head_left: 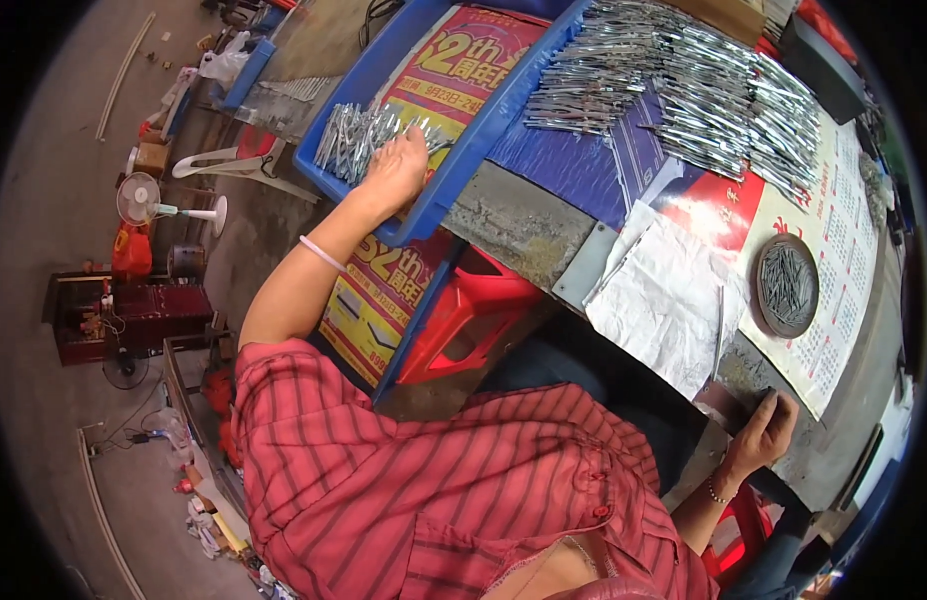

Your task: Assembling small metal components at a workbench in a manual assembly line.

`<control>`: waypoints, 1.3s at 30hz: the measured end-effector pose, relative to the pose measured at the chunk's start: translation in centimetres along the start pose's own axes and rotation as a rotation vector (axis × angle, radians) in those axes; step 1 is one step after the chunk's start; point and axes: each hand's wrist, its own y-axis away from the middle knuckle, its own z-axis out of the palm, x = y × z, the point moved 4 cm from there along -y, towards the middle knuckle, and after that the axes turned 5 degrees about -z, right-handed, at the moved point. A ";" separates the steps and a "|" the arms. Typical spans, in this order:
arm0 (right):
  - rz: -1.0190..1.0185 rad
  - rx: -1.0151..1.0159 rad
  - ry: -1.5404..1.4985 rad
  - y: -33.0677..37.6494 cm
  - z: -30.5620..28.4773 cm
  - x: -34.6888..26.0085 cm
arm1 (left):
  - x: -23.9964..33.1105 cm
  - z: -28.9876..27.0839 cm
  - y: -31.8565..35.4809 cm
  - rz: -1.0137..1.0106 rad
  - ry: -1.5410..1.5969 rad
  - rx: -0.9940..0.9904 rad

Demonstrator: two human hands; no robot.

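Item: small heap of bright metal pieces (359,135), lying in the blue tray (424,215) at upper centre-left of the frame, on the tray's printed red-and-yellow liner (464,65).

Left hand (396,168): reaching into the tray, palm down, fingers curling over the right edge of the heap and touching it. Whether any piece is actually pinched is hidden under the hand; cannot tell.

Right hand (764,432): resting at lower right of the frame on the bench edge (834,450), fingers bent around a small dark thing; too small to identify, and the grip itself cannot be told.

Step, as judged: gathering stock from the tray, at the pick-up stage. The next move would seem to call for closing the fingers on a few pieces and lifting them clear without dragging the rest.

Orientation: pieces are long and thin; most are lying with long axes running from lower left toward upper right of the frame, some crossing loosely.

Nearby: large fanned stack of similar metal pieces (704,90) at upper right; round dish of dark pins (786,285) at right; red stool (464,315) below the tray.
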 end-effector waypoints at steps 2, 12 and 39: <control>-0.003 -0.005 0.006 0.0 0.0 0.0 | -0.5 0.2 0.2 -0.004 0.025 0.015; 0.054 -0.057 -0.048 0.0 0.2 0.3 | -3.4 -4.5 0.0 -0.070 0.553 0.080; 0.117 -0.046 -0.128 -0.2 0.3 0.1 | 18.3 -3.6 2.1 0.483 0.148 0.179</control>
